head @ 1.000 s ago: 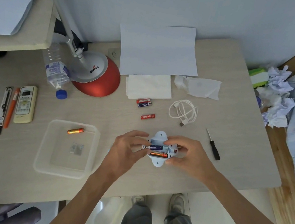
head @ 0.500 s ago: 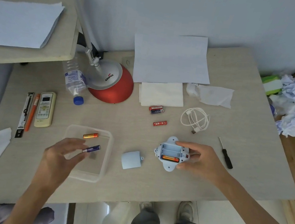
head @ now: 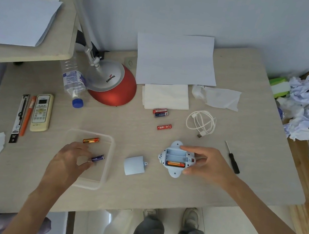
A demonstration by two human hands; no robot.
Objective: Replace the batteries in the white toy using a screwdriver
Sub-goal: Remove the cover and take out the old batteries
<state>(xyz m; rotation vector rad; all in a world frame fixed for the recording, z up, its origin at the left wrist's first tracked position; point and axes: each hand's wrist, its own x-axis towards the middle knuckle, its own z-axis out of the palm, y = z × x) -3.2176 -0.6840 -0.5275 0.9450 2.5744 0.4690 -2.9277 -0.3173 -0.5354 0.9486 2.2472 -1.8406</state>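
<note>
R hand (head: 206, 163) grips toy (head: 176, 154), orange battery (head: 176, 163) lying L-R in its near slot. L hand (head: 67, 160) is well left of toy, touching purple battery (head: 98, 157), can't tell if pinching it.

White toy (head: 177, 147) lies underside-up, bay open, one orange cell (head: 176, 163) in the nearest slot, battery cover (head: 135, 165) just left of it, orange battery (head: 91, 140) and purple battery (head: 98, 158) in the clear tray (head: 107, 170), battery pair (head: 160, 113) and single red battery (head: 164, 127) behind the toy, black-handled screwdriver (head: 232, 158) to its right.
</note>
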